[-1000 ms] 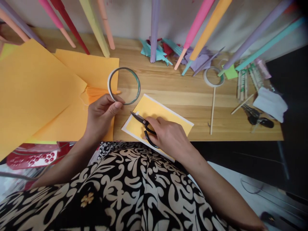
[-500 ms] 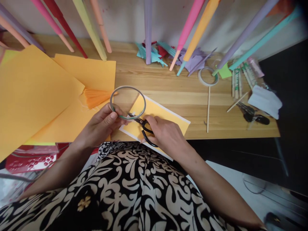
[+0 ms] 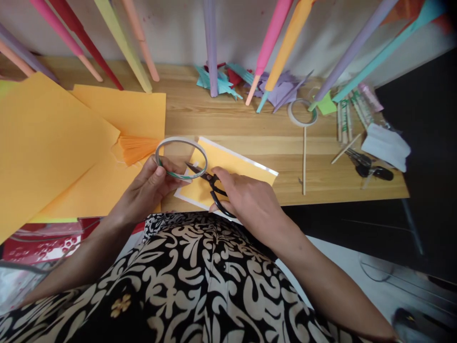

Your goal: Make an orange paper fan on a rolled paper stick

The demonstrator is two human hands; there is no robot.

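My left hand [image 3: 150,183] is closed on a thin roll of tape [image 3: 159,146], which it holds up on edge over the table. In my right hand [image 3: 252,195] is a pair of black-handled scissors [image 3: 214,183], their blades pointing left at the lower part of the roll. Beneath them lies a yellow sheet of paper [image 3: 232,164] with white strips along its edges. An orange pleated paper fan [image 3: 137,149] rests just left of the roll. Whether the blades touch the tape I cannot tell.
Large orange sheets [image 3: 53,143] cover the table's left side. Rolled paper sticks [image 3: 211,47] lean on the wall. Behind are paper scraps [image 3: 282,90]; to the right, another tape roll [image 3: 291,112], a wooden stick [image 3: 304,162], keys [image 3: 374,172] and a crumpled white paper [image 3: 385,145].
The view has shifted slightly. The scissors' tips now show inside the ring of tape, and the ring appears tilted a little flatter. Both hands keep their holds.
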